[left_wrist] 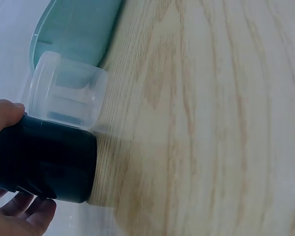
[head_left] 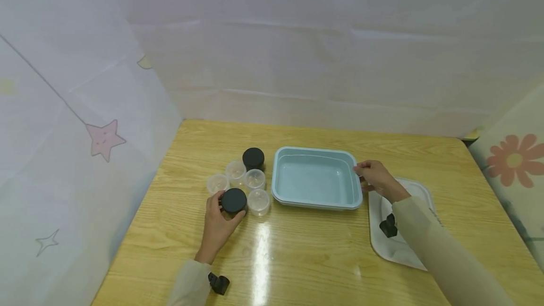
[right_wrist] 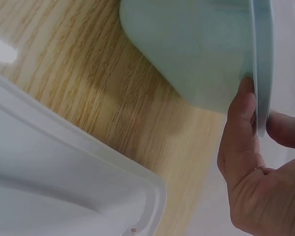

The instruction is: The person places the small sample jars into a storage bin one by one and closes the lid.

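My left hand (head_left: 220,223) grips a black round jar (head_left: 234,200) by its sides, thumb on one side and fingers on the other. In the left wrist view that black jar (left_wrist: 44,160) stands upright on the wood, close against a clear plastic cup (left_wrist: 69,91). Several clear cups (head_left: 255,180) cluster beside it, with a second black jar (head_left: 253,158) behind them. At the right end of the light blue basin (head_left: 316,202), my right hand (head_left: 378,178) pinches the rim. Seen from the right wrist, the thumb and fingers (right_wrist: 242,110) lie on opposite sides of the basin's rim (right_wrist: 263,64).
A white tray (head_left: 378,242) lies on the wooden table (head_left: 314,254) under the right forearm. Wrist-worn black camera mounts (head_left: 218,284) show at both sleeves. A pale sheet (head_left: 297,74) hangs behind the table, and printed sheets stand at both sides.
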A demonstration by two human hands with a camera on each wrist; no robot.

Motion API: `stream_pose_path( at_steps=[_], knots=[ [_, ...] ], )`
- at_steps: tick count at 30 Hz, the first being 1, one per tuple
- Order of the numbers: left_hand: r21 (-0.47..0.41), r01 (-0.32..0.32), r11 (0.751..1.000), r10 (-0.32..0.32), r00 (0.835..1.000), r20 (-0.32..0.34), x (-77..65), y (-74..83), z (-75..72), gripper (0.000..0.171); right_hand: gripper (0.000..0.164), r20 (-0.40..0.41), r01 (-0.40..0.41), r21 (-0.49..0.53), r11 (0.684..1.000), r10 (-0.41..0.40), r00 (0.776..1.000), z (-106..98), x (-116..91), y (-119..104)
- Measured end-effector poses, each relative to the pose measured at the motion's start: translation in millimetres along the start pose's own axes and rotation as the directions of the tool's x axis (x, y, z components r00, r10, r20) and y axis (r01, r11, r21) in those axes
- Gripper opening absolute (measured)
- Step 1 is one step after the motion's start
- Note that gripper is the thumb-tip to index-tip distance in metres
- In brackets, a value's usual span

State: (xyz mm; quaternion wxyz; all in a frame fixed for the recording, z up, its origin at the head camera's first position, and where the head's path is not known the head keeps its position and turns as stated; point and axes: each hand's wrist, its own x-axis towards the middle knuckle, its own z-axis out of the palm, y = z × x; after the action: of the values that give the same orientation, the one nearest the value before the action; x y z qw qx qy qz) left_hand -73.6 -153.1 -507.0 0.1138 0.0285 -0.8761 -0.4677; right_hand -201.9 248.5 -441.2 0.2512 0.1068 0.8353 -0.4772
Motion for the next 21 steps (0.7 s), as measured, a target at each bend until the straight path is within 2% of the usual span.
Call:
stream_pose_path(
  at_steps=[6, 14, 21],
  knots=[
    [-0.046, 0.037, 0.998, -0.036, 0.999, 0.003, 0.5, -3.3, 2.2, 0.073, 0.037, 0.001, 0.01, 0.007, 1.0, -0.01, 1.0, -0.1, -0.7, 0.6],
    [-0.069, 0.054, 0.996, -0.056, 0.998, -0.024, 2.9, -5.8, 4.7, 0.074, 0.042, -0.009, 0.012, 0.003, 1.0, -0.012, 1.0, -1.0, -1.3, -1.1],
    [-0.073, 0.071, 0.995, -0.071, 0.997, 0.003, -0.1, -9.3, 4.9, 0.075, 0.043, -0.005, 0.024, 0.005, 1.0, -0.024, 1.0, 1.3, -2.4, 3.8]
  ],
)
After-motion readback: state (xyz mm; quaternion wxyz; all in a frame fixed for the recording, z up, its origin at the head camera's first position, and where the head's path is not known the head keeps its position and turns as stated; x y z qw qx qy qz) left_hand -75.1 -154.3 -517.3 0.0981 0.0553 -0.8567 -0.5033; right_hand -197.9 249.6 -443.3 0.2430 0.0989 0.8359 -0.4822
